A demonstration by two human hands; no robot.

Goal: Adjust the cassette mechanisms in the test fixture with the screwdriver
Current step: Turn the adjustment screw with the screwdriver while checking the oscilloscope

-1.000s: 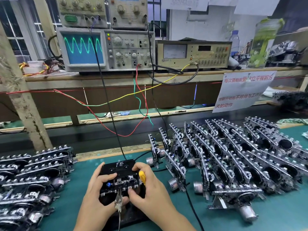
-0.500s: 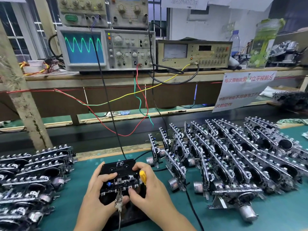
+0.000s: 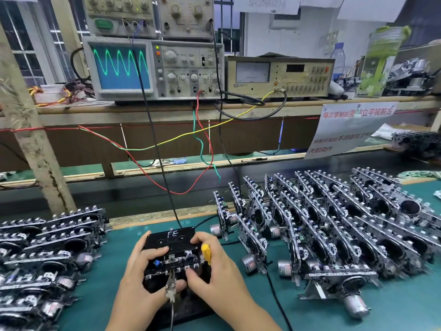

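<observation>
A black cassette mechanism (image 3: pixel 173 258) with a cassette marked "FE" sits in the test fixture (image 3: pixel 183 306) on the green mat, front centre. My left hand (image 3: pixel 140 275) grips its left side, fingers over the top and thumb on the front edge. My right hand (image 3: pixel 214 271) holds the right side, and the yellow-handled screwdriver (image 3: pixel 206 253) pokes out between thumb and forefinger; its tip is hidden. A metal alligator clip (image 3: pixel 170 286) with a wire is attached at the mechanism's front.
Several mechanisms stand in rows on the right (image 3: pixel 334 225) and lie stacked on the left (image 3: pixel 43 247). An oscilloscope (image 3: pixel 152 68) showing a green sine wave and a meter box (image 3: pixel 279 76) sit on the wooden shelf behind. Coloured wires hang down toward the fixture.
</observation>
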